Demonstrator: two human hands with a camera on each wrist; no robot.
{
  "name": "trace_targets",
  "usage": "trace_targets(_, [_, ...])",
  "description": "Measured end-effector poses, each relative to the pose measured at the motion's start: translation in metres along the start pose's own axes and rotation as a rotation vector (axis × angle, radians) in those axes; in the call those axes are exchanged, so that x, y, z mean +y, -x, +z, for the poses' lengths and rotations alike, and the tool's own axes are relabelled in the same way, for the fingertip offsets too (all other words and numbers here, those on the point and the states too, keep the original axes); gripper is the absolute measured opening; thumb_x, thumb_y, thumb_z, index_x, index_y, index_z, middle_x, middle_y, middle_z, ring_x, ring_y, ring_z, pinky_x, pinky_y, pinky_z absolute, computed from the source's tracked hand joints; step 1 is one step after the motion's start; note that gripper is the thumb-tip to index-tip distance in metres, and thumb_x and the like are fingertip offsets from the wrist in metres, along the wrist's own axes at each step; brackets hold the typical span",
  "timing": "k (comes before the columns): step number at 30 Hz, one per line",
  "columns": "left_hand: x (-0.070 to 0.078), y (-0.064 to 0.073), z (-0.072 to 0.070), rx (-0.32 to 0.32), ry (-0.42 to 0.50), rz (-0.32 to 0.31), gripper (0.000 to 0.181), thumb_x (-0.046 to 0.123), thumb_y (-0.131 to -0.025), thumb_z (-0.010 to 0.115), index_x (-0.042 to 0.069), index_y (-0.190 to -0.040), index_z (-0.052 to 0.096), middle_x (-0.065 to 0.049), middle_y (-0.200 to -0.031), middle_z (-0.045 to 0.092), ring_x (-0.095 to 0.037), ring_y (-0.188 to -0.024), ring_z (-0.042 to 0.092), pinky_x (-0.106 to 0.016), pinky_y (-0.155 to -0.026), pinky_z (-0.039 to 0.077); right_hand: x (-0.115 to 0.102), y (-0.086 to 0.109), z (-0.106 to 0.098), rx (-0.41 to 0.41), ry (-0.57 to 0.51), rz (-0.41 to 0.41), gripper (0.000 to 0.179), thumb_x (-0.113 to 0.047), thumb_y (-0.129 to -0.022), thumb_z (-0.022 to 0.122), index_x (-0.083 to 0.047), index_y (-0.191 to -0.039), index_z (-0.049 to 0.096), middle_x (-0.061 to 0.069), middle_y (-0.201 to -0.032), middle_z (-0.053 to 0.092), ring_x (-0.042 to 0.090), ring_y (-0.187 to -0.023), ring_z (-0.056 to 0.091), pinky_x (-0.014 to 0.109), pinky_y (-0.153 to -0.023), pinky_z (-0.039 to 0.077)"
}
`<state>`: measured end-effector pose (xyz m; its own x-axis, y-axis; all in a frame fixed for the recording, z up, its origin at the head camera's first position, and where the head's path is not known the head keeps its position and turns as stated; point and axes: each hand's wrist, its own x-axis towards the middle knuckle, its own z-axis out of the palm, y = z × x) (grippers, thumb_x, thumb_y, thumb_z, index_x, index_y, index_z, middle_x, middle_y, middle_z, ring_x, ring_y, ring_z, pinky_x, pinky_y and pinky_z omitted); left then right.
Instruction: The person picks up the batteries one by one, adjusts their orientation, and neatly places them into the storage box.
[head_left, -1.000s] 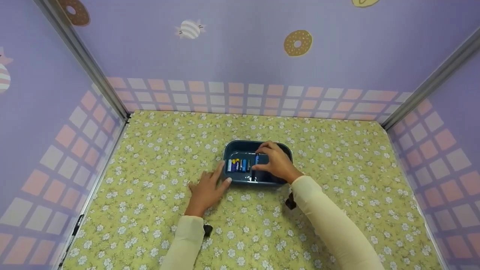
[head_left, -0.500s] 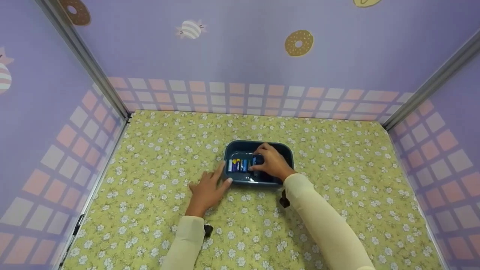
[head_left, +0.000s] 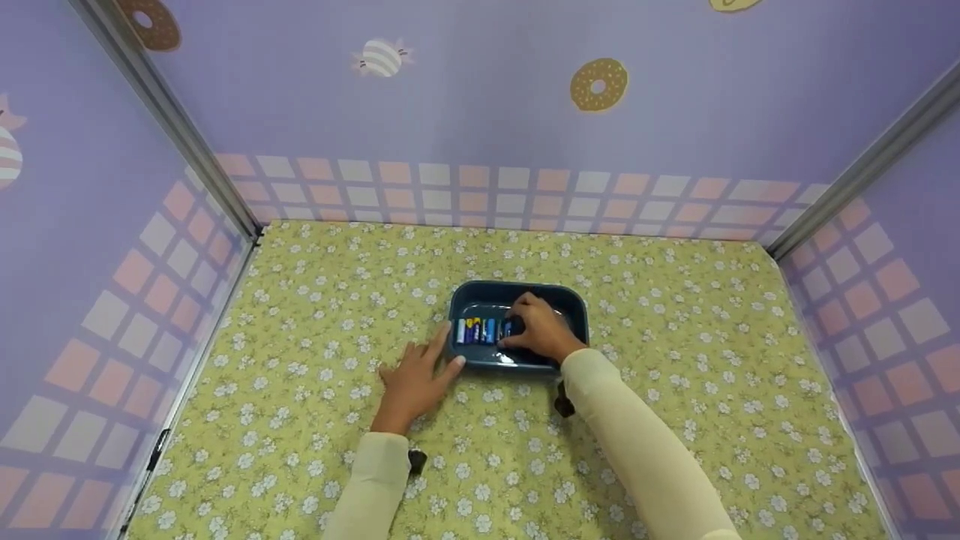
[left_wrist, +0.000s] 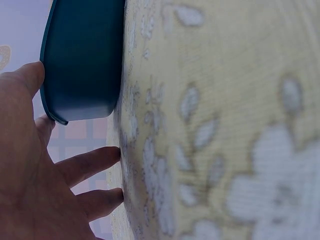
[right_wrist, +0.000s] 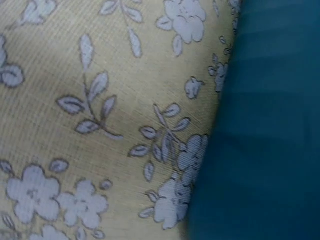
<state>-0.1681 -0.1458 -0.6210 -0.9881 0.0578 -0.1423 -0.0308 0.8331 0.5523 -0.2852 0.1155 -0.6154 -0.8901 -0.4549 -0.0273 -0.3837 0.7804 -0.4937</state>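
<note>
A dark teal plastic basin (head_left: 480, 290) holds several batteries (head_left: 469, 331), lined up side by side at its left. In the head view my right hand (head_left: 538, 327) reaches inside and pinches a dark blue battery (head_left: 508, 328) between thumb and fingers, at the right end of that row; the fingers partly cover it. My left hand (head_left: 415, 380) lies spread at the basin's left end, thumb and a fingertip touching the rim. In the left wrist view the left hand (left_wrist: 35, 145) has other fingertips resting on the cloth. The right wrist view shows no hand, just the basin's outer wall (right_wrist: 265, 125).
A yellow floral cloth (head_left: 315, 277) covers the surface under the basin. Purple panels with printed doughnuts and a checked band stand at the back (head_left: 480, 112), left (head_left: 90, 225) and right (head_left: 885, 247).
My right hand has moved left and down inside the basin with the blue battery, bringing it up beside the row. The left hand has stayed at the rim.
</note>
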Motion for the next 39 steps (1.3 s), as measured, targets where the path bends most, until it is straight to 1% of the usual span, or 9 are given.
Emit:
trace_targets(6, [0.001, 0.001, 0.000, -0.001, 0.018, 0.002, 0.081, 0.084, -0.093, 0.034, 0.048, -0.162, 0.012, -0.015, -0.160, 0.042, -0.044, -0.155, 0.023, -0.088, -0.106, 0.005, 0.002, -0.001, 0.003, 0.004, -0.008, -0.017, 0.058, -0.053, -0.076, 0.088, -0.013, -0.115, 0.075, 0.004, -0.127, 0.058, 0.026, -0.119, 0.057, 0.045, -0.101, 0.051])
trace_targets(14, [0.001, 0.001, 0.000, -0.005, 0.025, -0.011, 0.081, 0.085, -0.092, 0.034, 0.050, -0.162, 0.011, -0.015, -0.162, 0.040, -0.044, -0.156, 0.021, -0.087, -0.107, 0.002, 0.003, -0.001, 0.005, 0.003, -0.027, -0.007, 0.060, -0.055, -0.075, 0.088, -0.013, -0.116, 0.075, 0.004, -0.128, 0.059, 0.027, -0.120, 0.056, 0.046, -0.102, 0.050])
trace_targets(21, [0.001, 0.001, 0.000, -0.007, 0.020, -0.015, 0.077, 0.084, -0.093, 0.034, 0.058, -0.158, 0.003, -0.015, -0.162, 0.039, -0.043, -0.156, 0.021, -0.086, -0.109, 0.002, 0.004, -0.001, 0.005, -0.011, -0.027, 0.000, 0.065, -0.058, -0.074, 0.087, -0.013, -0.120, 0.075, 0.006, -0.129, 0.058, 0.028, -0.121, 0.056, 0.047, -0.102, 0.050])
trace_targets(25, [0.001, 0.001, 0.001, -0.007, 0.022, -0.019, 0.079, 0.085, -0.092, 0.033, 0.055, -0.160, 0.007, -0.016, -0.163, 0.038, -0.043, -0.156, 0.021, -0.086, -0.109, 0.002, 0.004, 0.001, 0.001, -0.027, -0.051, 0.020, 0.066, -0.059, -0.074, 0.086, -0.015, -0.121, 0.073, 0.004, -0.129, 0.057, 0.026, -0.122, 0.056, 0.047, -0.104, 0.050])
trace_targets(28, [0.002, 0.001, 0.000, -0.007, 0.022, -0.020, 0.080, 0.085, -0.092, 0.033, 0.051, -0.161, 0.011, -0.016, -0.163, 0.038, -0.044, -0.155, 0.021, -0.086, -0.109, 0.002, 0.003, 0.004, -0.005, -0.022, -0.061, 0.022, 0.063, -0.059, -0.077, 0.085, -0.016, -0.121, 0.073, 0.002, -0.128, 0.057, 0.025, -0.119, 0.057, 0.046, -0.103, 0.050])
trace_targets(30, [0.002, 0.001, 0.001, -0.010, 0.014, -0.019, 0.081, 0.086, -0.092, 0.032, 0.051, -0.162, 0.011, -0.015, -0.163, 0.038, -0.043, -0.155, 0.022, -0.086, -0.108, 0.003, 0.004, 0.007, -0.010, -0.002, -0.057, 0.008, 0.061, -0.059, -0.079, 0.083, -0.016, -0.120, 0.073, 0.002, -0.126, 0.058, 0.024, -0.117, 0.058, 0.046, -0.102, 0.051])
trace_targets(35, [0.002, 0.001, 0.000, -0.012, 0.003, -0.005, 0.082, 0.085, -0.093, 0.032, 0.048, -0.162, 0.011, -0.013, -0.161, 0.041, -0.043, -0.155, 0.024, -0.088, -0.107, 0.005, 0.010, 0.017, -0.031, 0.076, -0.073, -0.067, 0.056, -0.052, -0.085, 0.081, -0.011, -0.123, 0.073, 0.006, -0.124, 0.060, 0.026, -0.114, 0.060, 0.049, -0.101, 0.051])
trace_targets(39, [0.002, 0.001, -0.001, -0.008, -0.002, -0.003, 0.082, 0.085, -0.093, 0.031, 0.048, -0.163, 0.011, -0.013, -0.160, 0.042, -0.042, -0.154, 0.026, -0.088, -0.107, 0.006, 0.019, 0.030, -0.050, 0.140, -0.105, -0.110, 0.053, -0.053, -0.091, 0.074, -0.011, -0.123, 0.072, 0.006, -0.124, 0.060, 0.026, -0.113, 0.061, 0.049, -0.100, 0.051])
